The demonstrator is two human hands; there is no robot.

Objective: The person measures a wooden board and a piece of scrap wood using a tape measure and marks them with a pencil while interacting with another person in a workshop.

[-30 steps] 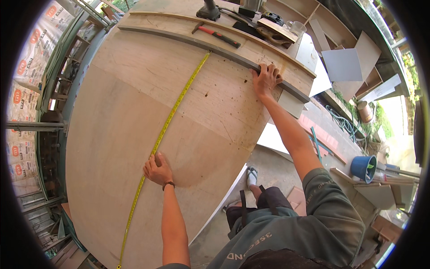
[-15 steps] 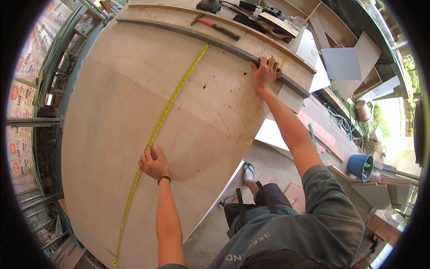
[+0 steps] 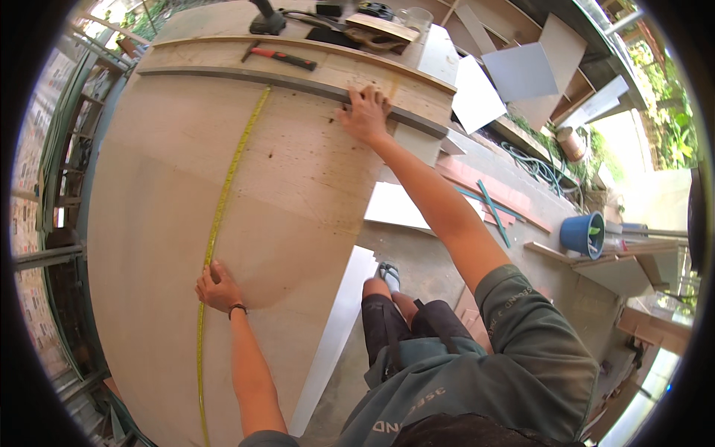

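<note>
A large plywood sheet (image 3: 290,186) lies flat in front of me. A yellow tape measure (image 3: 227,194) runs along it from the far end toward me. My left hand (image 3: 217,287) presses down on the tape near the sheet's middle, fingers bent over it. My right hand (image 3: 365,113) reaches far forward and rests on a long grey metal straightedge (image 3: 283,80) that crosses the sheet's far end, fingers spread over its edge.
Beyond the straightedge lie a red-handled hammer (image 3: 279,56), a dark power tool (image 3: 267,21) and a clear cup (image 3: 417,18). White board offcuts (image 3: 521,71) lean at the right. On the floor to the right stand a blue bucket (image 3: 582,233) and a hose (image 3: 540,170).
The view has shifted, so the sheet sits lower in frame. My left hand has slid a little along the tape. My right hand stays on the straightedge.
</note>
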